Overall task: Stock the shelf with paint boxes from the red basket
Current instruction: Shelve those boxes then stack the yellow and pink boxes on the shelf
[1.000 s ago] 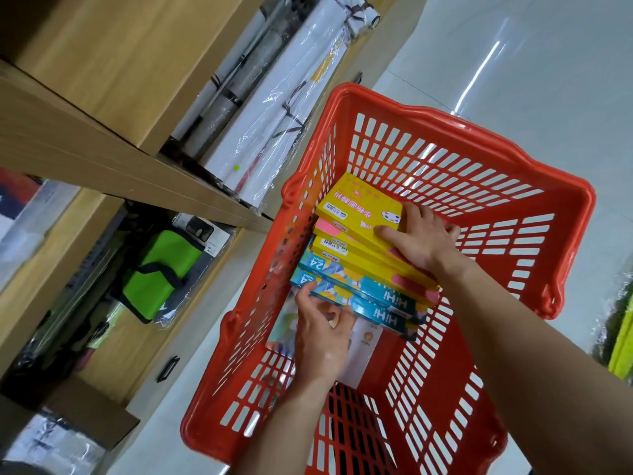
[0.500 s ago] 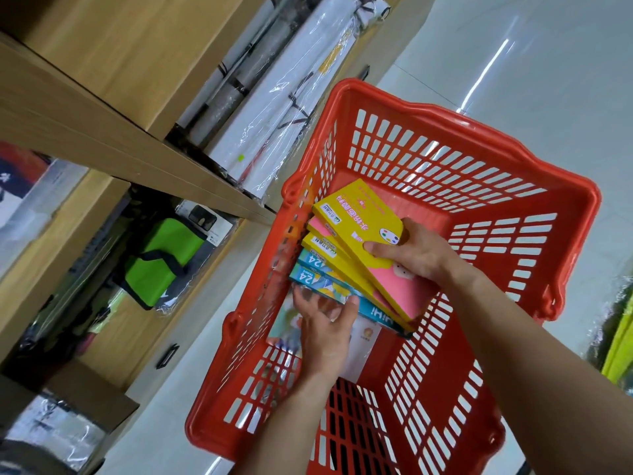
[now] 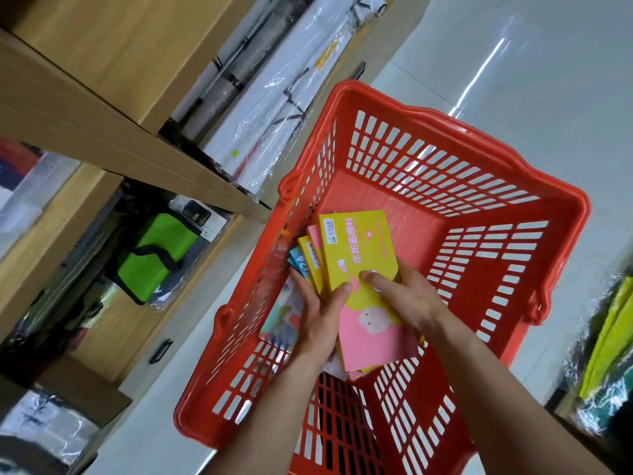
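Observation:
A stack of paint boxes (image 3: 356, 255), yellow and pink on top with teal ones underneath, is tilted up on end inside the red basket (image 3: 479, 207). My left hand (image 3: 318, 320) grips the stack from its left side, thumb on the top yellow box. My right hand (image 3: 404, 296) holds the stack from the right, fingers lying across the front of the top box. A few flat packets lie on the basket floor under the stack, mostly hidden.
The wooden shelf unit (image 3: 113, 145) stands to the left of the basket. Plastic-wrapped rolls (image 3: 274, 108) lie on its upper level. A green bag (image 3: 154, 255) sits in the compartment below. Glossy white floor lies beyond the basket. Yellow-green wrapped goods (image 3: 609, 330) are at the right edge.
The stack has swung from lying flat to standing on end, lifted off the basket floor. My left hand moved from under the stack to its left side, thumb over the front.

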Demonstrator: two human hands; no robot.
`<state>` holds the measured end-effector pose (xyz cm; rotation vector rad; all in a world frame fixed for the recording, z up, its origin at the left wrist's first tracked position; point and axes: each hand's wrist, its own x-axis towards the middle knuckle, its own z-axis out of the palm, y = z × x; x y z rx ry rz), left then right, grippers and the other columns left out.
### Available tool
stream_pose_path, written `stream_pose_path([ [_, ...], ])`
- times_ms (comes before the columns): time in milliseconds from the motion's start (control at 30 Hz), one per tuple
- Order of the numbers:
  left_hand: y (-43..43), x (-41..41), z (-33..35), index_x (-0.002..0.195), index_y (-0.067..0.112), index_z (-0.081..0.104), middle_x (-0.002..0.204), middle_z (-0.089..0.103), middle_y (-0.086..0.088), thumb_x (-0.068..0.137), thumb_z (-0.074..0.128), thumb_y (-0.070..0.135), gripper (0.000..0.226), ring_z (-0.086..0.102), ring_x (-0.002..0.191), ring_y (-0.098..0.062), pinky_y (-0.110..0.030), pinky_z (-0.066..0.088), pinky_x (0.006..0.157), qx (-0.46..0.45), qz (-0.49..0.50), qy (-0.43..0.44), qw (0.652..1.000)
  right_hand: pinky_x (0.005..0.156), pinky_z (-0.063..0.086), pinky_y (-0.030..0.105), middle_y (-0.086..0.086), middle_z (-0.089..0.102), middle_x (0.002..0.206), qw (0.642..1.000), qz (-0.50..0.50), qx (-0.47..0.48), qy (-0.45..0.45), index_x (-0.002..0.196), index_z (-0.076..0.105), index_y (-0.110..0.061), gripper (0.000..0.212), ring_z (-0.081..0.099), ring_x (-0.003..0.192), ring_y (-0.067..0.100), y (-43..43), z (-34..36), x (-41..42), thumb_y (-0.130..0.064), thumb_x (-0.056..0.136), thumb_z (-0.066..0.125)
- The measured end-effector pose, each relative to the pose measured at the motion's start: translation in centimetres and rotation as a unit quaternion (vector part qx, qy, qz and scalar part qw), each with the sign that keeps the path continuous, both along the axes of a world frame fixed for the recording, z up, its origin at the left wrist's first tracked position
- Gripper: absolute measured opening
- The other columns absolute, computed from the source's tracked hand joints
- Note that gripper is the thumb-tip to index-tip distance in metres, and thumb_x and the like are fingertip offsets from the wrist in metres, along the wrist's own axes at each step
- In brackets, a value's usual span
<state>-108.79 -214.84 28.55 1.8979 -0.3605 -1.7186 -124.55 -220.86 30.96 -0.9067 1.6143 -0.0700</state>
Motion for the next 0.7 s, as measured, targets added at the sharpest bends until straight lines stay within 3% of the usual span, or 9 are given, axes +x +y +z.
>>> stream_pose_path([
  [100, 0.1, 0.0, 0.2, 0.156, 0.048, -0.014, 0.161, 0.04, 0.004, 0.063, 0.07, 0.064, 0.127, 0.051, 0.137, -0.022, -0.037, 0.046, 0.106, -0.021, 0.003, 0.002, 1.0, 0.102, 0.056, 0.048, -0.007, 0.08, 0.114, 0.999, -0.031, 0.004, -0.009, 0.127, 0.067, -0.036, 0.069, 0.076, 0.106, 0.019, 0.8, 0.3, 0.2, -0.068, 0.066, 0.068],
  [200, 0.4, -0.1, 0.5, 0.157, 0.047, -0.013, 0.165, 0.033, 0.002, 0.064, 0.069, 0.062, 0.125, 0.047, 0.141, -0.022, -0.039, 0.044, 0.112, -0.038, -0.004, -0.007, 0.999, 0.111, 0.047, 0.049, 0.004, 0.068, 0.13, 0.998, -0.056, 0.001, 0.023, 0.137, 0.061, -0.037, 0.086, 0.063, 0.121, 0.025, 1.1, 0.2, 0.4, -0.076, 0.06, 0.062],
  [267, 0.8, -0.1, 0.6, 0.157, 0.047, -0.011, 0.165, 0.032, 0.003, 0.067, 0.071, 0.057, 0.123, 0.05, 0.138, -0.016, -0.022, 0.052, 0.098, -0.049, -0.01, -0.004, 0.999, 0.109, 0.048, 0.042, 0.003, 0.061, 0.134, 0.997, -0.072, 0.017, 0.009, 0.142, 0.055, -0.033, 0.097, 0.062, 0.119, 0.017, 1.1, 0.4, 0.3, -0.077, 0.056, 0.064],
  [333, 1.0, 0.1, 0.6, 0.156, 0.049, -0.01, 0.163, 0.034, 0.005, 0.073, 0.073, 0.049, 0.117, 0.057, 0.125, 0.001, -0.009, 0.052, 0.082, -0.063, -0.014, 0.001, 0.998, 0.092, 0.057, 0.032, -0.006, 0.069, 0.126, 0.996, -0.08, 0.039, -0.027, 0.14, 0.051, -0.027, 0.099, 0.074, 0.103, 0.008, 0.9, 0.8, 0.1, -0.075, 0.056, 0.071],
  [367, 1.0, 0.2, 0.8, 0.156, 0.051, -0.009, 0.162, 0.035, 0.006, 0.073, 0.073, 0.048, 0.116, 0.058, 0.123, 0.005, -0.012, 0.053, 0.085, -0.069, -0.012, 0.002, 0.998, 0.09, 0.058, 0.033, -0.007, 0.071, 0.123, 0.996, -0.07, 0.044, -0.024, 0.137, 0.05, -0.027, 0.096, 0.075, 0.103, 0.01, 0.9, 1.0, 0.0, -0.075, 0.057, 0.071],
  [467, 0.8, 0.6, 2.1, 0.141, 0.074, 0.003, 0.162, 0.037, 0.01, 0.069, 0.075, 0.05, 0.105, 0.053, 0.136, -0.015, -0.041, 0.049, 0.108, -0.078, 0.02, 0.021, 0.997, 0.107, 0.049, 0.05, 0.004, 0.062, 0.13, 0.999, -0.034, 0.035, 0.016, 0.13, 0.05, -0.034, 0.087, 0.061, 0.125, 0.027, 1.0, 1.4, 0.1, -0.079, 0.058, 0.068],
  [533, 1.1, 1.0, 2.5, 0.125, 0.085, 0.014, 0.157, 0.044, 0.015, 0.07, 0.076, 0.044, 0.093, 0.053, 0.138, -0.019, -0.052, 0.045, 0.112, -0.084, 0.038, 0.039, 0.995, 0.106, 0.047, 0.046, 0.003, 0.055, 0.129, 0.999, -0.037, 0.022, 0.028, 0.125, 0.048, -0.041, 0.081, 0.056, 0.124, 0.024, 1.2, 2.1, 0.5, -0.081, 0.057, 0.065],
  [633, 1.6, 1.1, 3.0, 0.124, 0.085, 0.022, 0.145, 0.053, 0.03, 0.072, 0.075, 0.038, 0.088, 0.057, 0.134, -0.013, -0.05, 0.045, 0.112, -0.099, 0.047, 0.065, 0.992, 0.104, 0.048, 0.045, 0.003, 0.057, 0.129, 0.997, -0.077, 0.001, 0.022, 0.124, 0.048, -0.043, 0.078, 0.061, 0.118, 0.022, 2.1, 2.9, 1.0, -0.082, 0.058, 0.062],
  [700, 1.7, 1.0, 3.6, 0.126, 0.083, 0.023, 0.148, 0.051, 0.028, 0.071, 0.075, 0.038, 0.088, 0.059, 0.132, -0.011, -0.046, 0.047, 0.108, -0.105, 0.044, 0.069, 0.991, 0.107, 0.049, 0.051, 0.005, 0.062, 0.13, 0.992, -0.121, -0.017, 0.006, 0.127, 0.052, -0.039, 0.078, 0.065, 0.118, 0.025, 3.0, 3.5, 1.2, -0.077, 0.061, 0.066],
])
